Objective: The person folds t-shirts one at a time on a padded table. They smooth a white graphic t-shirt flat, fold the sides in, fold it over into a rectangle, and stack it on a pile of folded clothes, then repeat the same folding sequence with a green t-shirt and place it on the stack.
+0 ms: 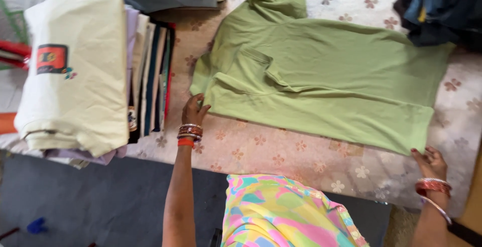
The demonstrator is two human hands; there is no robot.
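green shirt (321, 76) lies flat across the flowered bedsheet (281, 151), partly folded, a sleeve tucked over the body, collar end toward the far side. left hand (194, 110) rests on the shirt's near left corner, fingers bent and pressing the hem edge, not clearly pinching. right hand (430, 162) sits at the near right corner, fingers spread, touching the edge; cannot tell if it grips any cloth. bangles (190, 132) on both wrists. stack of folded clothes (100, 71) just left of the shirt, cream tee on top. dark clothes (442, 6) heaped at far right. bright patterned garment (281, 212) on the person, near edge.
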